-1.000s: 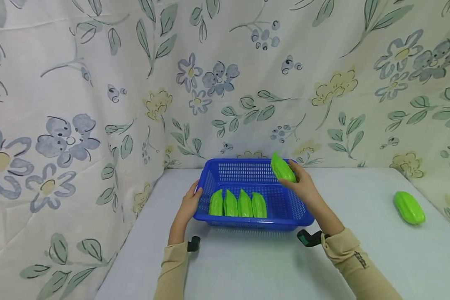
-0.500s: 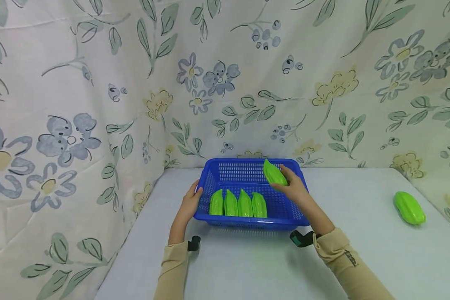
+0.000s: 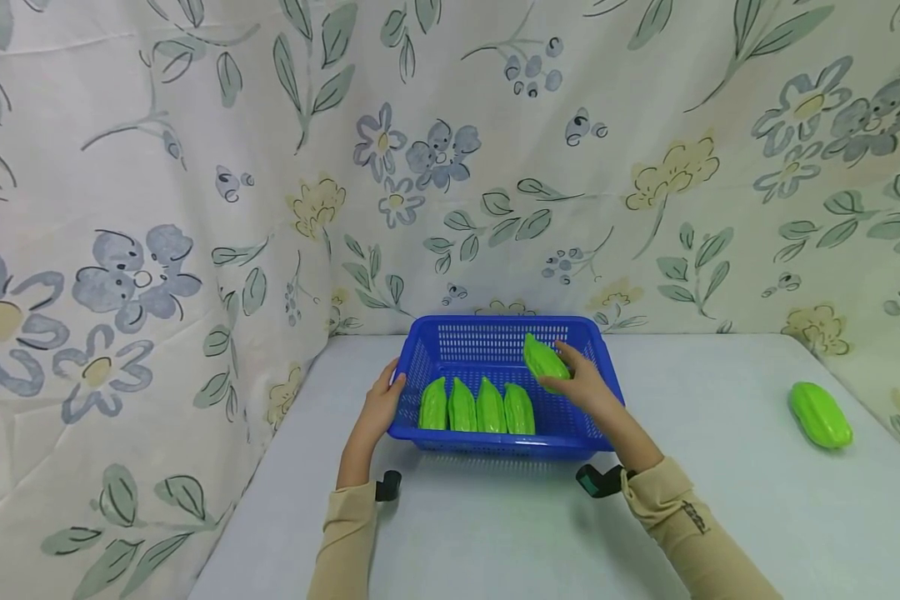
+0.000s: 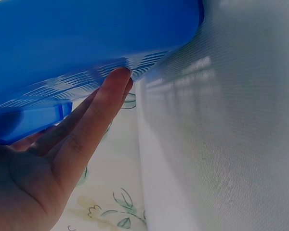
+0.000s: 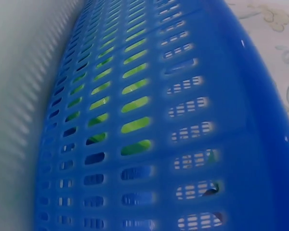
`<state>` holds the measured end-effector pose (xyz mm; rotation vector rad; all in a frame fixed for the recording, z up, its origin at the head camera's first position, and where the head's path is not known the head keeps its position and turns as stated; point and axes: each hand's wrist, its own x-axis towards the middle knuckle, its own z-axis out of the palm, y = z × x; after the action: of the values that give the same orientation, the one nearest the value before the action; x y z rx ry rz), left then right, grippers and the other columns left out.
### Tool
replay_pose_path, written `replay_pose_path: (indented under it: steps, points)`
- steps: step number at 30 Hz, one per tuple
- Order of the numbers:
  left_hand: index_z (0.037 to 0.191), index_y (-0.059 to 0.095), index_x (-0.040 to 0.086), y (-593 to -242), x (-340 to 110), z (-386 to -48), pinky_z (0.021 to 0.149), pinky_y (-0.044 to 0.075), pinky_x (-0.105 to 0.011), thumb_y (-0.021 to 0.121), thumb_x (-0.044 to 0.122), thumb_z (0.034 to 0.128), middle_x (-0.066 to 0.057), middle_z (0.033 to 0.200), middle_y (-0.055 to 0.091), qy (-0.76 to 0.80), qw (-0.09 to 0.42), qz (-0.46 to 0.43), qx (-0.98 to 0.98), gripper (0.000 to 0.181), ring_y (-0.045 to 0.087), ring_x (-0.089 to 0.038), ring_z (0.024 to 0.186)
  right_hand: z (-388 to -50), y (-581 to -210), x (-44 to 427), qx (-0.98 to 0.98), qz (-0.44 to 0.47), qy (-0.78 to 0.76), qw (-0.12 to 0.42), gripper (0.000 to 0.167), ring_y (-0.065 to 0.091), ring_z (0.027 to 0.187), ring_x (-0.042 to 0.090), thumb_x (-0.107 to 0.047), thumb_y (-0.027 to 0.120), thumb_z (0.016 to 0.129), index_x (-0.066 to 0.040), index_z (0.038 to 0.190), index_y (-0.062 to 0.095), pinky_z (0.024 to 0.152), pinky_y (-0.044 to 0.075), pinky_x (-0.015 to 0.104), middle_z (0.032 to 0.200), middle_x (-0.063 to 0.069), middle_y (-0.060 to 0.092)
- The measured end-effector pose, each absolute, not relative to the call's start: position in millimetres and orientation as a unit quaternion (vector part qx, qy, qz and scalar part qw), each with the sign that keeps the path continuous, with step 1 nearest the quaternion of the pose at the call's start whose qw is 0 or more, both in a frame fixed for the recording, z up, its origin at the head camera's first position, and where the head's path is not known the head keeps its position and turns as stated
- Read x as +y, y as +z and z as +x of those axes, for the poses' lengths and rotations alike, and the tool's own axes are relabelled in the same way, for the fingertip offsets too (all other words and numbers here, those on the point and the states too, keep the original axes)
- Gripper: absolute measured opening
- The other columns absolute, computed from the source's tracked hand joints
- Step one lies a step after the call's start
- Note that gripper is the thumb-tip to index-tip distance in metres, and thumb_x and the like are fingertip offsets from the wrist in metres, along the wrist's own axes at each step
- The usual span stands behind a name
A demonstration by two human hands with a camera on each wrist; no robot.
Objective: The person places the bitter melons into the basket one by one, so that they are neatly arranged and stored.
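A blue slotted plastic basket [image 3: 495,445] stands on the table. My left hand [image 3: 378,404] holds its left rim; in the left wrist view, the fingers [image 4: 89,120] lie against the outer wall and the thumb is hidden. Inside the basket, my right hand [image 3: 588,386] grips a bright green, ridged star fruit [image 3: 543,360] above the floor, its pointed tip up and leftward. Several more star fruits [image 3: 491,407] stand side by side along the front left. In the right wrist view, the basket wall [image 5: 159,120] hides my right hand, with green fruit showing through the slots.
One more green star fruit [image 3: 821,415] lies on the white table [image 3: 495,533] at the far right. A floral cloth [image 3: 450,167] hangs behind the table and along its sides. The basket's back wall stands close to the cloth.
My right hand has moved the star fruit left and down, from over the basket's right back rim to inside the basket. My left hand and the basket have stayed put.
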<state>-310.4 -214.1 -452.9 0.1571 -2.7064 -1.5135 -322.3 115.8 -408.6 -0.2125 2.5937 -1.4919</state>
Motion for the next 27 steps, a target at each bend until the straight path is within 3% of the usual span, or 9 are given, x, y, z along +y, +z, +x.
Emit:
replay_pose_path:
  steps: [27]
  points:
    - [0.156,0.025,0.016,-454.1,-214.7,-310.9,0.111,0.028,-0.067,0.034,0.035,0.1059,-0.02,0.158,0.031,-0.485,0.015,0.054,-0.873,0.054,0.028,-0.046,0.145,-323.8,-406.8,114.7,0.884,-0.054,-0.441,0.143,0.079,0.03,0.14,0.051,-0.027,0.059,0.096,0.002,0.154,0.015,0.111,0.032,0.064,0.153,0.034,0.027]
